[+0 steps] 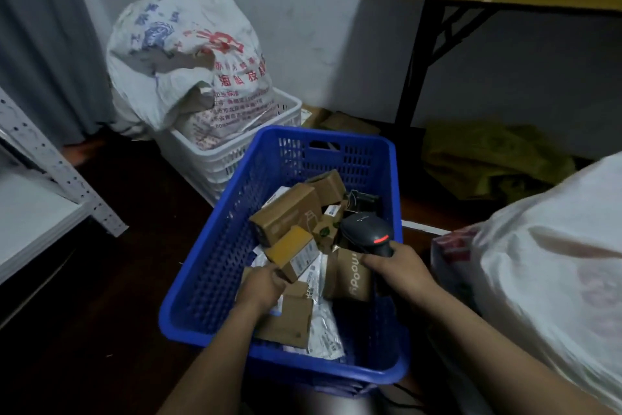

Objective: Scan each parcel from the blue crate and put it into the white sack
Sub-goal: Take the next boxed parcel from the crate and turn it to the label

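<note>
– Both hands are down in the blue crate (pixel 215 246). What have they got?
– Left hand (pixel 261 286) pinches the near end of a small cardboard parcel (pixel 292 258) between thumb and curled fingers, at the crate's near left. Right hand (pixel 397 275) is wrapped round the handle of a black scanner (pixel 368 233), whose red light glows.
– Other parcels?
– Brown boxes and white mailers lie loose in the crate. One box, printed "moody" (pixel 350 275), is just beside the right hand.
– And the white sack?
– White sack (pixel 555 263) bulges at the near right, beside the crate. A printed sack (pixel 188 54) stands in a white crate (pixel 235 158), far left.
</note>
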